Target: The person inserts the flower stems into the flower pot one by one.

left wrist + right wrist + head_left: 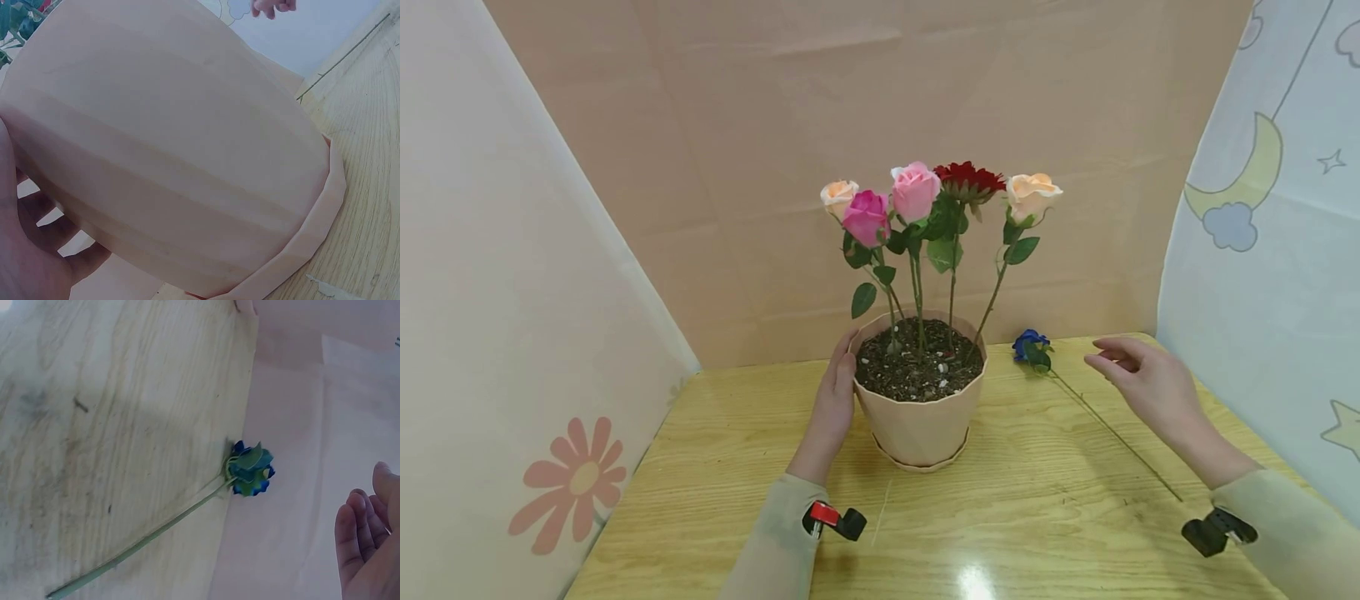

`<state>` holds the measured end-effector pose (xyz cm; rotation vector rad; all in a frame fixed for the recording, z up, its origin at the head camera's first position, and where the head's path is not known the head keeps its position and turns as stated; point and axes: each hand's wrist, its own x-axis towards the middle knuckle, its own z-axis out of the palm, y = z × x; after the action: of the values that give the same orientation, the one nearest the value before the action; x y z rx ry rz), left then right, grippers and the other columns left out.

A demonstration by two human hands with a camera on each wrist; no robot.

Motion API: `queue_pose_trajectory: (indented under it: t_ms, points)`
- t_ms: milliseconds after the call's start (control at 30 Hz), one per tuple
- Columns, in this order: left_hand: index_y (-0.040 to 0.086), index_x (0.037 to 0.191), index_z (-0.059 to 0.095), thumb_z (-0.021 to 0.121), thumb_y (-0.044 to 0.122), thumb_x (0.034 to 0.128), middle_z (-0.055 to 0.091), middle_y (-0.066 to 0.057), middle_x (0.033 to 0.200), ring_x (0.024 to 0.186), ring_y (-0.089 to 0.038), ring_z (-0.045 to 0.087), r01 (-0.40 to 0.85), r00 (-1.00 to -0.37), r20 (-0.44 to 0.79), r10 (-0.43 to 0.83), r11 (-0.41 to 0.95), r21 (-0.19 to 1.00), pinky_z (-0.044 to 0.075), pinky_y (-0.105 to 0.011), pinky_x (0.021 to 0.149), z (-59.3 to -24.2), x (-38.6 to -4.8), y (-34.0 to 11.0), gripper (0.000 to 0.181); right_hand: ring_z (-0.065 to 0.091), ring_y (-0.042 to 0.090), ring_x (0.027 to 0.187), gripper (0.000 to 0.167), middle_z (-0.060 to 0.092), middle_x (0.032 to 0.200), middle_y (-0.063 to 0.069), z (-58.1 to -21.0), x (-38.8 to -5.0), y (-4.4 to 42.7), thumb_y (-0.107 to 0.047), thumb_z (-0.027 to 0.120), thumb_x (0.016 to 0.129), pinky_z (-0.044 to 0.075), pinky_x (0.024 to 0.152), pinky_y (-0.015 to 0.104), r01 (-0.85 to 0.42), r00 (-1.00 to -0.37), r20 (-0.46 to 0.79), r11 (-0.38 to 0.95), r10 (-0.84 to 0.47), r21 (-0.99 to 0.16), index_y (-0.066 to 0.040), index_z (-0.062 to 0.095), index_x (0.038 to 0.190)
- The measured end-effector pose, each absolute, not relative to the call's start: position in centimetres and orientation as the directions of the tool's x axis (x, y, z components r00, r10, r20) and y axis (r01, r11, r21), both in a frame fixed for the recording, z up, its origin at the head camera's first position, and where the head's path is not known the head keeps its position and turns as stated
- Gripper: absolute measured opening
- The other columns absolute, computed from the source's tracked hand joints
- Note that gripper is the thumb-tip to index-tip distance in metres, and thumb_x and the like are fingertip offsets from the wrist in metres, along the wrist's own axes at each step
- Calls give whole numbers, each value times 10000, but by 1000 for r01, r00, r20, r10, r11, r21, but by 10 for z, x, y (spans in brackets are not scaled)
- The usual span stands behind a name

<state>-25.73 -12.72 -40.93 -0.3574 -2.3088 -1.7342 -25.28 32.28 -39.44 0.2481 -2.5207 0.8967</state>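
Note:
A peach flowerpot [919,429] of dark soil [910,375] stands in its saucer, with several upright flowers in it. My left hand [835,392] rests against the pot's left side near the rim; in the left wrist view its fingers [53,228] lie along the outer wall. To the right of the pot, a blue rose [1030,346] lies on the table, its long stem [1116,433] running toward the near right. Above the table, my right hand [1150,383] hovers beside the rose with fingers loosely bent and nothing held. The right wrist view shows the blue rose [250,469] apart from that hand.
Pink [916,192], magenta [867,218], peach [1032,198] and dark red [970,182] blooms rise above the pot. Behind the wooden table [737,467] hangs a peach cloth [737,167]. Patterned white sheets [1285,317] flank both sides.

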Motion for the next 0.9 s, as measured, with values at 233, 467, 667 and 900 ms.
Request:
queue_pose_trajectory:
  t_ms: [233,467,667,900]
  points:
    - [265,1761,299,279,389,1228,245,-112,1811,1650,-416,236,325,-945,322,57,260,909,242,-692,1283,-411,-259,-128,548,706,242,893,463,781,1104,175,-409,-256,336,-348,744,1087,509,636,268,-254,-922,387,796,-27,-550,19,730,1369]
    - [268,1763,295,277,389,1231,251,-104,1810,1650,-408,245,320,-947,318,49,260,911,248,-680,1286,-410,-257,-127,546,684,227,884,526,766,1125,173,-424,-261,347,-382,718,1100,511,635,300,-197,-960,278,799,-39,-568,50,695,1400]
    - [272,1762,297,286,404,1226,254,-104,1809,1648,-410,250,320,-946,319,49,263,910,256,-680,1282,-409,-257,-126,552,701,250,896,579,764,1178,215,-434,-263,352,-374,704,1110,549,656,300,-154,-983,179,761,-50,-631,87,639,1454]
    - [256,1764,291,281,397,1228,254,-102,1810,1652,-401,243,333,-942,331,54,261,906,245,-675,1289,-409,-257,-126,554,711,264,915,568,760,1221,271,-444,-266,356,-333,693,1121,545,655,296,-117,-993,102,746,-66,-656,126,625,1448]
